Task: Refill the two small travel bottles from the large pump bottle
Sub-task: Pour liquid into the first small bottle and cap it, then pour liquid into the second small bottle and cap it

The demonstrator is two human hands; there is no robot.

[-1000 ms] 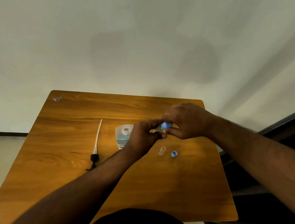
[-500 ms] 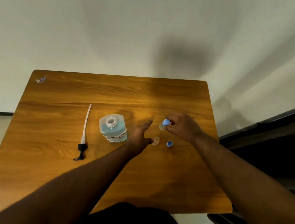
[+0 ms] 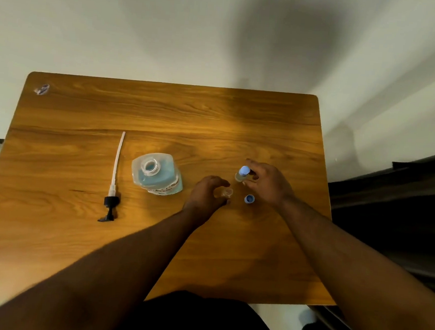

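Wooden table: right hand holds capped travel bottle.

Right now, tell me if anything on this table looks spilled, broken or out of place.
No spill or damage shows. The pump lies flat on the table, out of the open big bottle, which fits refilling. One blue cap sits loose beside the uncapped small bottle. A small clear scrap lies at the far left corner; I cannot identify it.

Dim, warm light pools on the middle of the surface; a broad soft shadow darkens the wall. Edges bow outward, and the near forearms blur.
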